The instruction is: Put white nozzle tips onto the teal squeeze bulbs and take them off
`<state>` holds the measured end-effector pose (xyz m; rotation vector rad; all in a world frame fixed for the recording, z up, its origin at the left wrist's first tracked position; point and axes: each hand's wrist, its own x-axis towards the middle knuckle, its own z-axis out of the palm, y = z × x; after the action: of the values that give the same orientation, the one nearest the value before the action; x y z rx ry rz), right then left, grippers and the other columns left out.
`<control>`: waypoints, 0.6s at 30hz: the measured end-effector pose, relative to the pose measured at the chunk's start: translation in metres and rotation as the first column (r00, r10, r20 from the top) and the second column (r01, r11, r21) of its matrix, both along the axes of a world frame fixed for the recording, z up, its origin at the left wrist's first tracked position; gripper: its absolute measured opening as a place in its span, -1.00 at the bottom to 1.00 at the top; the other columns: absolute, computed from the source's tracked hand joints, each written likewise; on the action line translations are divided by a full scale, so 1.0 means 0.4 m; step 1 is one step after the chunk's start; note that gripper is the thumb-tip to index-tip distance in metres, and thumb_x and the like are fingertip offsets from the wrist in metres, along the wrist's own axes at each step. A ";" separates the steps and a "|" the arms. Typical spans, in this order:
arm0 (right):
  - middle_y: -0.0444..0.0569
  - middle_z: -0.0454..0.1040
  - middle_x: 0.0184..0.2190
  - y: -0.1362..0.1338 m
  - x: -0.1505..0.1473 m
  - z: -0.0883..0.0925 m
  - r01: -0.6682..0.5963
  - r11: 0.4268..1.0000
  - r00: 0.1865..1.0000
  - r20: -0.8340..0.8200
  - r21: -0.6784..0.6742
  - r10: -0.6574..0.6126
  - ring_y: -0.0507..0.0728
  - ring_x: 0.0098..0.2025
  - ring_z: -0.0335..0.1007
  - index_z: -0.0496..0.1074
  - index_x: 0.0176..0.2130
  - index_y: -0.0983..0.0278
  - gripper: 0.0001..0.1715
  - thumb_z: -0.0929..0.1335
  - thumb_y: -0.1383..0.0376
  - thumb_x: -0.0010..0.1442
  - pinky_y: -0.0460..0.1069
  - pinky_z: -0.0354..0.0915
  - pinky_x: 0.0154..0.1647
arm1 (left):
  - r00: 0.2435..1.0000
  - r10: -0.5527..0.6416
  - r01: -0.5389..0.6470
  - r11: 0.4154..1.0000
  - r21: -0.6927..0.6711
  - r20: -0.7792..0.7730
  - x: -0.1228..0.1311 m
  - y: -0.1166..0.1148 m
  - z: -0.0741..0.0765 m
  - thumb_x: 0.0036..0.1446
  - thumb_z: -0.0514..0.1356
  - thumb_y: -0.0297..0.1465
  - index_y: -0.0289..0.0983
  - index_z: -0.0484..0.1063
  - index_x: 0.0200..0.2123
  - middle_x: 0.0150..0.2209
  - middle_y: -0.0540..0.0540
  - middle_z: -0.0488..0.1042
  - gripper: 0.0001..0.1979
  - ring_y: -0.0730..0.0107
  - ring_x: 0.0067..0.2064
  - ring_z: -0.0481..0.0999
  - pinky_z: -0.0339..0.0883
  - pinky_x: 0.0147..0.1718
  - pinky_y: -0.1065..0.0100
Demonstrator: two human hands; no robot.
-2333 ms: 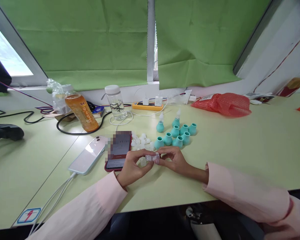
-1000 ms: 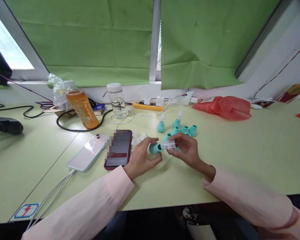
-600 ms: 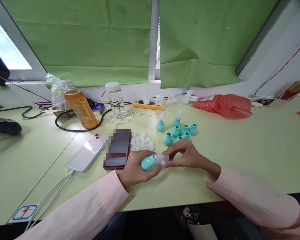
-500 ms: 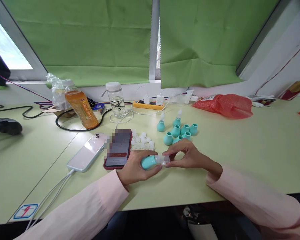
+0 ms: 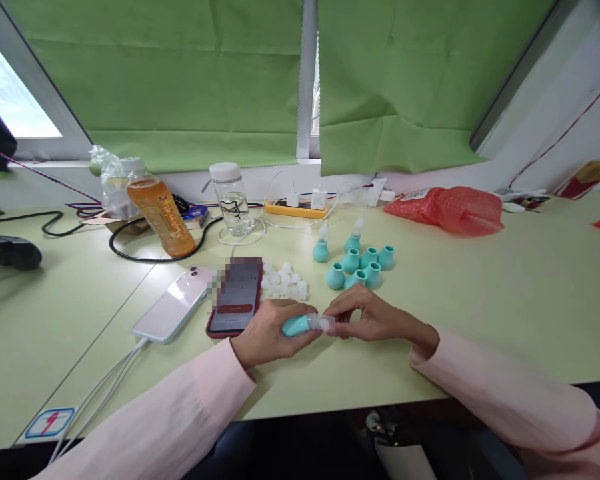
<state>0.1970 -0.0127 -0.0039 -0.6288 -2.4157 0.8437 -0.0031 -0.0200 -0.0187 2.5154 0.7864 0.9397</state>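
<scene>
Lying sideways, a teal rubber bulb [image 5: 295,325] is wrapped by my left hand [image 5: 273,331]. A clear plastic tube piece [image 5: 316,322] sticks out of the bulb's neck toward the right. My right hand [image 5: 367,316] pinches the free end of that clear piece between thumb and fingers. Behind my right hand stand several teal bulbs with open mouths [image 5: 351,261]. Two more teal bulbs [image 5: 321,251] carry pale pointed tips. A heap of small white and clear plastic parts [image 5: 283,281] lies behind my left hand.
A red-cased phone [image 5: 237,297] and a pale phone [image 5: 173,305] with white cables lie at left. Behind them stand an orange drink bottle [image 5: 163,217] and a clear water bottle [image 5: 234,200]. A yellow power strip [image 5: 295,210] and a red plastic bag [image 5: 445,211] sit farther back.
The clear piece now sits closer to the bulb's neck and shows less length. My right hand has shifted slightly, its fingers drawn closer together. My left hand has barely moved.
</scene>
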 end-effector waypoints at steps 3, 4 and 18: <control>-0.12 0.36 -0.64 -0.001 -0.002 0.001 -0.012 0.999 0.998 0.063 -0.052 0.015 -0.04 -0.57 0.28 0.41 -0.40 0.35 -0.76 0.22 0.27 0.12 -0.16 0.20 -0.58 | 1.000 0.014 -0.014 1.000 -0.013 -0.026 0.000 -0.002 0.005 0.00 0.09 -0.31 -0.32 0.40 -0.36 -0.50 -0.08 0.44 -0.79 0.44 -0.47 0.41 0.25 -0.49 0.46; -0.12 0.36 -0.64 -0.001 -0.002 0.003 -0.015 0.999 0.996 0.082 -0.048 0.019 -0.04 -0.56 0.28 0.40 -0.41 0.35 -0.75 0.21 0.27 0.13 -0.16 0.19 -0.58 | 0.999 0.018 -0.019 1.000 -0.012 -0.046 0.000 -0.003 0.007 0.00 0.09 -0.30 -0.32 0.39 -0.35 -0.51 -0.07 0.44 -0.79 0.44 -0.47 0.41 0.25 -0.50 0.46; -0.02 0.31 -0.56 -0.025 -0.017 -0.015 -0.041 0.772 0.931 0.305 0.634 -0.201 0.04 -0.51 0.18 0.34 -0.37 0.37 -0.69 0.10 0.32 0.21 -0.06 0.05 -0.54 | 0.973 0.065 -0.064 0.998 0.009 -0.223 -0.004 0.000 0.013 -0.04 0.09 -0.31 -0.28 0.41 -0.44 -0.61 -0.03 0.41 -0.83 0.45 -0.56 0.40 0.20 -0.58 0.48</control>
<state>0.1902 -0.0226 -0.0098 -0.6394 -2.7369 -0.1815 -0.0048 -0.0200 -0.0134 2.6428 0.9388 0.6837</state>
